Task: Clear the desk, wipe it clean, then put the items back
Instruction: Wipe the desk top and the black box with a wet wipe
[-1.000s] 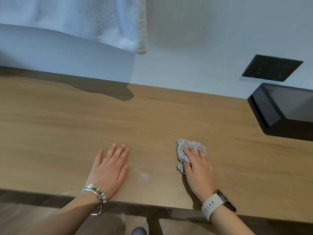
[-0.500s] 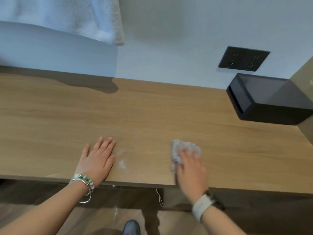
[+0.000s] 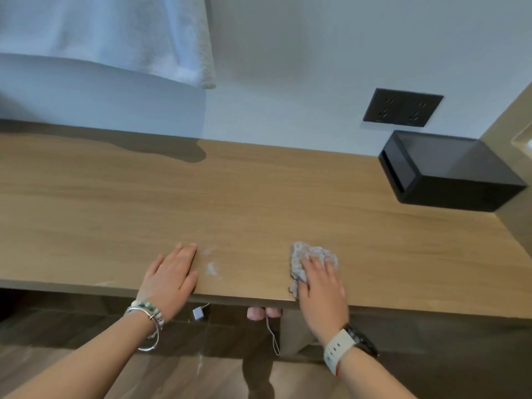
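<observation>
A long wooden desk runs across the view below a white wall. My right hand presses a crumpled grey cloth flat on the desk near its front edge; the fingers lie straight over the cloth. My left hand rests palm down on the desk near the front edge, left of the cloth, fingers straight and together. A faint whitish smear marks the wood between the two hands.
A black box stands at the desk's back right corner under a dark wall socket. A white towel hangs over the back left. A beige side panel bounds the desk on the right. Below the edge, a small white plug dangles.
My right hand has slid the cloth back toward the front edge of the desk. The left hand stays flat in place. The view has shifted, showing more of the black box.
</observation>
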The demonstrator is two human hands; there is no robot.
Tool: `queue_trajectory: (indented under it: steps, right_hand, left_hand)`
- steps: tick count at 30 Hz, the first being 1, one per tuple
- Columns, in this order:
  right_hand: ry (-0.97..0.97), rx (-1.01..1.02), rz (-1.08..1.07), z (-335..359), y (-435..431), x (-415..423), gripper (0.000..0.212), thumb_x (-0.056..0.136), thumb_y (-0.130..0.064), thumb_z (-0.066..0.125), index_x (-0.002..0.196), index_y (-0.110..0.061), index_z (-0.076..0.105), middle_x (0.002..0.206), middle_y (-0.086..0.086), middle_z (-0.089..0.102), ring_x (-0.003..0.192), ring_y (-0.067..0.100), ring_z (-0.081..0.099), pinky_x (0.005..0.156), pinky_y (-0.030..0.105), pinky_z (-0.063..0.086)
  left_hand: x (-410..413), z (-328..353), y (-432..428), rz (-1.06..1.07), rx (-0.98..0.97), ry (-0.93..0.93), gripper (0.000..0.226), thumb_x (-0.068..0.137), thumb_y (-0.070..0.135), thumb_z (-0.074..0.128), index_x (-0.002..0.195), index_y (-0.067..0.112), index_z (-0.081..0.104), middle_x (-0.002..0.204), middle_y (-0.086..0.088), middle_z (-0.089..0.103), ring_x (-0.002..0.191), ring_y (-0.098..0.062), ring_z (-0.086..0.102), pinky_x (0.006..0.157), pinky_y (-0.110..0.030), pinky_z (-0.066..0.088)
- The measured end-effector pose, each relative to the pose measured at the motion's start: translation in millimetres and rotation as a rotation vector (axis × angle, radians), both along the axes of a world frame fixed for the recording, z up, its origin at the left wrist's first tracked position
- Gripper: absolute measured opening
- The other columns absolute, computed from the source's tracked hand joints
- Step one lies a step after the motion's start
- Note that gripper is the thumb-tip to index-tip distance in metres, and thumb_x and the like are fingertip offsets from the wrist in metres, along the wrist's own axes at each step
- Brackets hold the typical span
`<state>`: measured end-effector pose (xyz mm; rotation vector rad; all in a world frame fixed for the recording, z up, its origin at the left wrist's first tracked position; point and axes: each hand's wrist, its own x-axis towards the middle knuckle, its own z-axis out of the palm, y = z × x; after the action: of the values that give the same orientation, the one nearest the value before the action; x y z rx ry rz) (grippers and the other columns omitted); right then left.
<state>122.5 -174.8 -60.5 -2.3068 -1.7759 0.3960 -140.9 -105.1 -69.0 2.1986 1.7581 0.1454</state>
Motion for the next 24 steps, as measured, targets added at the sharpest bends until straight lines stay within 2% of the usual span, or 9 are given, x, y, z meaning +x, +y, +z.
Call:
queue_trajectory:
  steps: [3,5,7,9,11,15,17,21,24]
  right_hand:
    - [0.02,0.004,0.317,0,-1,-52,0.051,0.098,-0.039,0.023,0.148,-0.033,0.019,0.157,-0.011,0.013,0.146,0.013,0.0,0.111,0.028,-0.009]
    - [-0.006,-0.004,0.305,0,12,-46,0.05,0.1,-0.036,0.031,0.148,-0.033,0.019,0.157,-0.012,0.013,0.146,0.012,0.002,0.11,0.027,-0.008]
    - [-0.014,-0.025,0.104,-1,23,-19,0.051,0.1,-0.034,0.034,0.148,-0.031,0.019,0.157,-0.009,0.014,0.146,0.014,0.005,0.115,0.032,0.001]
    - [-0.022,-0.016,-0.228,-1,25,5,0.049,0.1,-0.032,0.031,0.148,-0.029,0.021,0.157,-0.006,0.017,0.146,0.018,0.008,0.119,0.039,0.011]
    - [-0.025,-0.017,-0.391,1,25,-3,0.05,0.101,-0.032,0.03,0.149,-0.027,0.019,0.158,-0.004,0.015,0.146,0.02,0.007,0.119,0.04,0.012]
    - [0.035,-0.014,0.09,3,24,-61,0.051,0.101,-0.029,0.033,0.149,-0.031,0.017,0.158,-0.01,0.011,0.146,0.014,0.0,0.113,0.03,-0.003]
    - [0.006,-0.008,0.172,4,25,-48,0.051,0.1,-0.025,0.035,0.149,-0.031,0.019,0.157,-0.012,0.013,0.146,0.012,0.0,0.111,0.028,-0.005]
    - [0.0,0.009,-0.254,0,14,50,0.05,0.1,-0.025,0.033,0.148,-0.03,0.02,0.157,-0.008,0.014,0.146,0.015,0.007,0.117,0.037,0.011]
    - [-0.012,-0.016,-0.505,-1,1,130,0.049,0.1,-0.024,0.032,0.148,-0.023,0.023,0.157,0.0,0.019,0.145,0.023,0.012,0.116,0.041,0.017]
  left_hand:
    - [0,-1,0,-0.015,-0.018,0.007,0.054,0.099,0.033,0.029,0.149,0.022,0.013,0.156,0.009,0.016,0.144,-0.007,0.005,0.116,-0.031,0.005]
    - [-1,0,2,-0.033,-0.046,0.001,0.058,0.096,0.041,0.021,0.149,0.022,0.012,0.156,0.009,0.014,0.144,-0.007,0.004,0.116,-0.031,0.004]
    - [-3,4,8,-0.063,-0.062,-0.021,0.066,0.089,0.046,0.015,0.15,0.021,0.01,0.157,0.008,0.01,0.144,-0.007,0.005,0.116,-0.031,0.004]
    - [-3,10,17,-0.091,-0.066,-0.042,0.06,0.096,0.043,0.023,0.15,0.02,0.009,0.157,0.006,0.007,0.144,-0.008,0.006,0.116,-0.032,0.006]
    - [-2,15,27,-0.112,-0.047,-0.048,0.057,0.099,0.037,0.03,0.15,0.02,0.009,0.157,0.004,0.005,0.144,-0.01,0.006,0.116,-0.033,0.01]
    - [25,23,44,-0.23,-0.019,0.015,0.065,0.092,0.048,0.016,0.15,0.02,0.01,0.158,0.004,0.005,0.145,-0.01,0.004,0.117,-0.033,0.01]
    - [49,26,48,-0.326,-0.002,0.051,0.073,0.084,0.053,0.007,0.15,0.022,0.007,0.158,0.007,0.002,0.144,-0.008,0.0,0.117,-0.034,0.006]
    - [96,24,54,-0.429,0.008,0.121,0.094,0.066,0.063,-0.01,0.15,0.023,0.004,0.158,0.007,0.0,0.145,-0.009,-0.004,0.116,-0.037,0.002]
    - [124,14,61,-0.376,-0.008,0.185,0.077,0.086,0.064,0.007,0.15,0.023,0.001,0.158,0.006,-0.005,0.145,-0.012,-0.006,0.117,-0.039,0.001]
